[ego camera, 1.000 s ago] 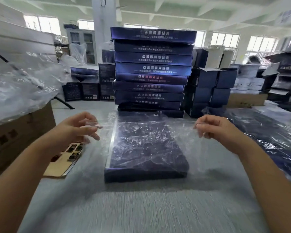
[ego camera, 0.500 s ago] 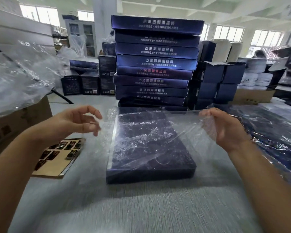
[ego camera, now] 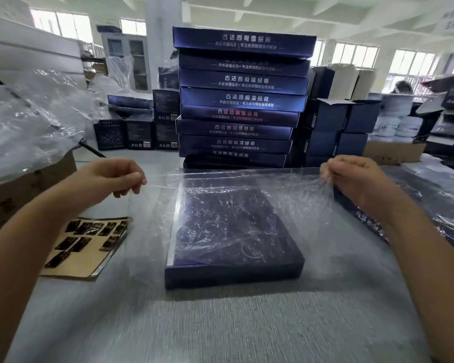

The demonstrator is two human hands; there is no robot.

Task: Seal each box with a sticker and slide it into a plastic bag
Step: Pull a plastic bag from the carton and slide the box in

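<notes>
Change noted: half a second back the left hand (ego camera: pixel 110 176) had its fingers spread, clear of the film. It now pinches the far left corner of the plastic bag (ego camera: pixel 294 203) between thumb and curled fingers. The bag's far edge, slack and crumpled a second ago, now runs as a straight, taut line between the two hands. We judge the bagging step to be in hand: the mouth or end of the bag is being squared up over the box, and the slide is not finished.

Left of the work, a sticker sheet (ego camera: pixel 87 247) lies flat on the table (ego camera: pixel 220 323), near the left forearm and untouched.

The left hand is raised off the table, knuckles up, wrist roughly level.

The box (ego camera: pixel 233 273) lies flat at the table's centre, long axis away from us, with film draped over its lid. Its near wall looks bare. We cannot tell whether film also passes beneath it, nor whether a sticker is on.

The right hand (ego camera: pixel 357 179) mirrors the left at like height, fingers closed on the far right corner of the bag, forearm sloping down toward us.
</notes>
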